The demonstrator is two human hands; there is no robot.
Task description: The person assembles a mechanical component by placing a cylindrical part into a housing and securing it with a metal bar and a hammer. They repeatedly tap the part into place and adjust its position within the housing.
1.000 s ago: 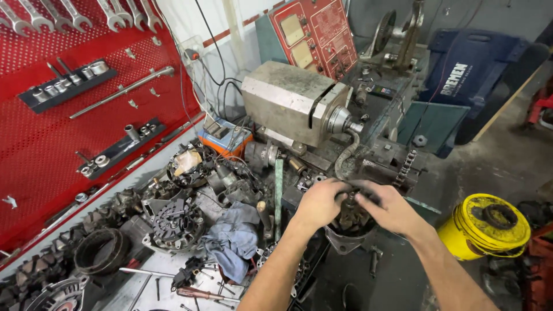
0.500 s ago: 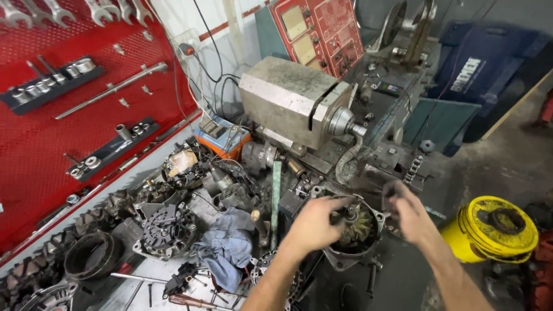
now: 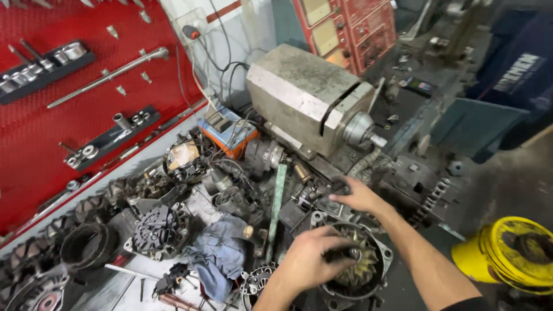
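Note:
An alternator housing [image 3: 377, 285] with its brass-coloured finned rotor [image 3: 358, 266] showing sits at the bench's front edge. My left hand [image 3: 311, 259] is closed around the rotor's centre from the left. My right hand [image 3: 360, 197] reaches over it to the bench behind, fingers stretched out and palm down, fingertips touching small dark parts [image 3: 337, 187] beside the lathe base. I see nothing held in that hand.
A grey lathe headstock [image 3: 305, 98] stands behind the hands. Alternators [image 3: 161, 230], a blue rag [image 3: 219, 253] and a green bar [image 3: 276, 201] litter the bench. A red tool board [image 3: 69, 86] is at left, a yellow bucket [image 3: 510, 253] at lower right.
My right hand has left the alternator's right side and moved up and left to the bench behind it. My left hand stays on the rotor. The view has come closer.

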